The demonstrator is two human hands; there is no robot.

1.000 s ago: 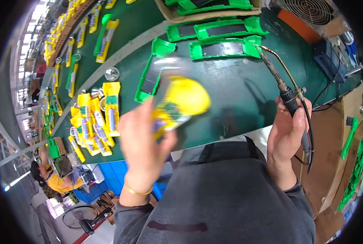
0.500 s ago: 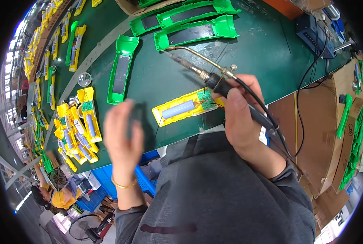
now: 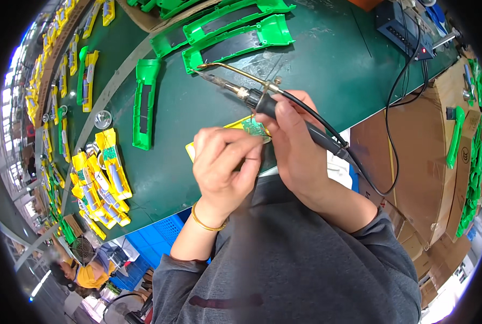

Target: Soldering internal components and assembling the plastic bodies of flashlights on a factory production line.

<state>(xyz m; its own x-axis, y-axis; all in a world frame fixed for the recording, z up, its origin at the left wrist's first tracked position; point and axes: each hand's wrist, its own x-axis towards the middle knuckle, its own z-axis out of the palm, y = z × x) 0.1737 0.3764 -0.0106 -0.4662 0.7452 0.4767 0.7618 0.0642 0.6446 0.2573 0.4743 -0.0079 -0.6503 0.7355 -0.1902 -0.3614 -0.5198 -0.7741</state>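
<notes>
My right hand grips a soldering iron with a brass solder-feed tube along its upper side. The iron's tip points to the upper left, off the workpiece. Below it lies a yellow plastic housing with a green circuit board at its right end. My left hand covers most of this housing. Its thumb and fingers are pinched together at the board's right end; what they hold is hidden. The blue-grey cell seen earlier in the housing is behind this hand.
Green shell halves lie left and beyond on the green table. Yellow housings with cells are piled at the left. A soldering station stands far right, its cable looping beside cardboard boxes. A person in yellow sits lower left.
My left hand has moved right from the table onto the yellow housing, and its fingers have closed. The iron has shifted a little left in my right hand. The whole view has shifted slightly.
</notes>
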